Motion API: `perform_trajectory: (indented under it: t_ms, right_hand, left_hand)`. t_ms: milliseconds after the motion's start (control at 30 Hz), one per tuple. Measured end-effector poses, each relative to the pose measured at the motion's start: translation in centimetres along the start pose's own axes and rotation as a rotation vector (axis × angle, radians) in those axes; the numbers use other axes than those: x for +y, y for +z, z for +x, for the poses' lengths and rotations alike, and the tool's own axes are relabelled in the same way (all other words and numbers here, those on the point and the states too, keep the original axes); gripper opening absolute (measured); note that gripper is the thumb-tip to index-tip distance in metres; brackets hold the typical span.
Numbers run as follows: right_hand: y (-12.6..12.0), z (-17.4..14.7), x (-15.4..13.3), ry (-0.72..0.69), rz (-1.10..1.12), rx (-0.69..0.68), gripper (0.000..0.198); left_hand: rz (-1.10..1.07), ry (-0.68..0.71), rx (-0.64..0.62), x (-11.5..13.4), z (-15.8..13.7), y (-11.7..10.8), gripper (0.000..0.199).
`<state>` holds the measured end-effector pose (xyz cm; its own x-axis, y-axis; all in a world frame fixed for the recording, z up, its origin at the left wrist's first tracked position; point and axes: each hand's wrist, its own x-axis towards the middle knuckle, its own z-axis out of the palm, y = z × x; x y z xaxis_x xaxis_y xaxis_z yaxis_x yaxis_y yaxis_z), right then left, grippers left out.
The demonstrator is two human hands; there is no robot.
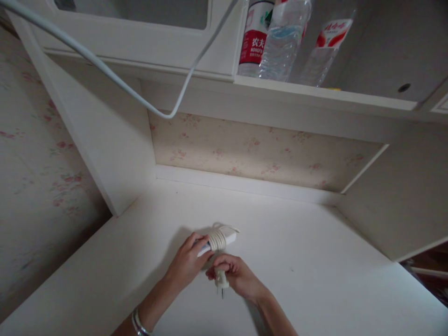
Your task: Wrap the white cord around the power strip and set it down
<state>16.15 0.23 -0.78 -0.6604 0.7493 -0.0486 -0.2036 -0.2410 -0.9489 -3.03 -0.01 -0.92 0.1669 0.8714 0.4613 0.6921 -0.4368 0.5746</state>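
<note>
A white power strip (230, 238) is held over the white desk, its cream cord (217, 240) wound round the middle in several turns. My left hand (189, 255) grips the near left end of the strip, with a bracelet (138, 323) on the wrist. Just right of it, my right hand (235, 274) is closed on the plug (221, 279) of the cord, its metal prongs pointing down toward me. One loose loop of cord sticks out past the far end of the strip. My fingers hide part of the strip's left end.
The white desktop (297, 233) spreads around my hands, with side panels left and right. On the shelf (325, 96) above stand plastic bottles (280, 51). A pale cable-like bar (140, 95) crosses the upper left. Flowered wallpaper (45, 186) covers the wall.
</note>
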Motion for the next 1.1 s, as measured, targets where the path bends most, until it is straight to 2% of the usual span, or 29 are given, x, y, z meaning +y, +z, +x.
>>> perform_trajectory:
  t_ms: [100,200,333,433,633,867,1000,1100]
  right_hand:
    - [-0.1,0.2,0.2,-0.076,-0.112,0.180,0.024]
    - [0.2,0.4,0.1,-0.078,-0.246,0.297,0.029]
    - [1.0,1.0,-0.6,-0.128,-0.522,0.407,0.034]
    - [1.6,1.5,-1.1,-0.184,-0.639,0.422,0.031]
    - [2.6,2.6,-0.3,-0.098,-0.486,0.489,0.025]
    - [3.6,3.8,0.7,-0.174,-0.465,0.651,0.028]
    - [3.6,3.9,1.2,-0.260,-0.443,0.694,0.032]
    - [3.5,3.7,1.6,-0.306,-0.422,0.780,0.038]
  left_hand:
    - [0.011,-0.020,-0.022,-0.3,-0.3,0.0,0.028]
    - [-0.005,-0.012,-0.059,-0.5,-0.6,-0.2,0.030]
    - [-0.075,0.000,-0.121,-0.4,-1.0,-0.5,0.033]
    - [-0.107,0.006,-0.163,0.1,-1.2,-0.6,0.032]
    - [-0.128,-0.016,-0.176,0.6,-1.3,-0.7,0.029]
    - [-0.162,-0.037,-0.112,0.2,-1.6,0.0,0.036]
    - [-0.164,-0.156,-0.010,-0.6,-1.9,0.9,0.043]
    - [-0.136,-0.220,0.021,-0.9,-1.6,1.2,0.050]
